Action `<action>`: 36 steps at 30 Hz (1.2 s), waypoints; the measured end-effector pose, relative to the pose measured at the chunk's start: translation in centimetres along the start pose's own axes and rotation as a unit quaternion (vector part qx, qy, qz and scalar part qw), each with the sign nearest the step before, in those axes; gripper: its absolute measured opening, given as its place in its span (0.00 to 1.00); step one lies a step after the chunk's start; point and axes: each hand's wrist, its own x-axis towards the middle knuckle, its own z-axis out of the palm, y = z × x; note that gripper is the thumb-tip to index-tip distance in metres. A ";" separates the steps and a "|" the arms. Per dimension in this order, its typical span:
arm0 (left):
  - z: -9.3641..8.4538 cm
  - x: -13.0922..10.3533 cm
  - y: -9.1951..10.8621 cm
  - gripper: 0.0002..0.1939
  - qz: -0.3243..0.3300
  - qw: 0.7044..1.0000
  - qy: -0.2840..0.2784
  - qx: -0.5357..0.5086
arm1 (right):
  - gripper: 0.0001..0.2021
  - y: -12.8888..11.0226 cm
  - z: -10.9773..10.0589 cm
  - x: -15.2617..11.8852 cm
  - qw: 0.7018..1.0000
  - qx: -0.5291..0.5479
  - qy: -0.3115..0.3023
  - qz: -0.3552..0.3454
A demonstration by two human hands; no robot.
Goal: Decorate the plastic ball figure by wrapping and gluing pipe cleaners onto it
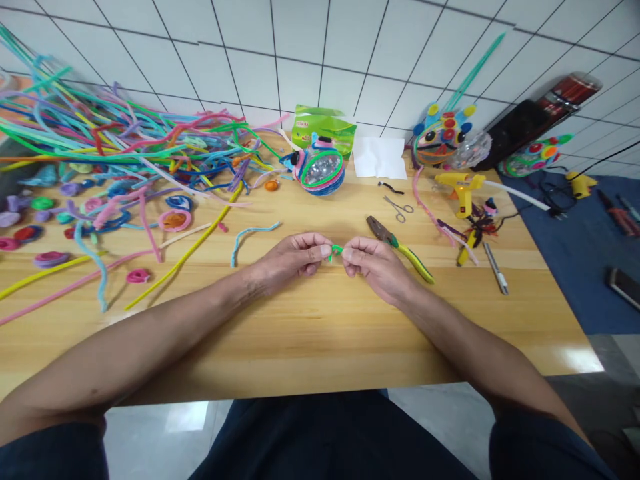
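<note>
Between my two hands is a short, bent green pipe cleaner [337,250], low over the wooden table. My left hand [305,255] pinches its left end between thumb and forefinger. The other end sits in the closed fingertips of my right hand [369,261]. Just beyond the right hand lie pliers [400,248] with yellow-green handles. A light-blue pipe cleaner [255,232] rests to the left of my left hand. Behind the hands stands a clear ball wrapped in coloured pipe cleaners [321,168].
A large heap of pipe cleaners [150,143] fills the back left, with several coiled pieces in front. To the right are small scissors [399,209], a yellow glue gun [463,190], a utility knife [496,268] and a decorated figure [440,137]. A tiled wall borders the table [300,353].
</note>
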 end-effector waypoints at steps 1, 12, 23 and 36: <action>0.0 0.0 -0.1 0.32 0.007 1.000 -0.003 -0.003 | 0.23 0.0 0.1 0.0 1.000 0.001 -0.003 0.001; -0.3 0.0 -0.2 0.29 0.016 0.999 -0.033 -0.012 | 0.24 0.0 0.4 -0.1 0.999 0.015 -0.029 0.022; 0.4 0.0 -0.2 0.28 0.035 0.999 0.006 -0.008 | 0.22 0.2 0.5 -0.2 0.998 0.013 -0.051 0.027; 0.6 0.0 -0.1 0.29 0.061 0.996 0.072 0.000 | 0.18 0.5 0.4 -0.2 0.999 0.016 -0.037 0.025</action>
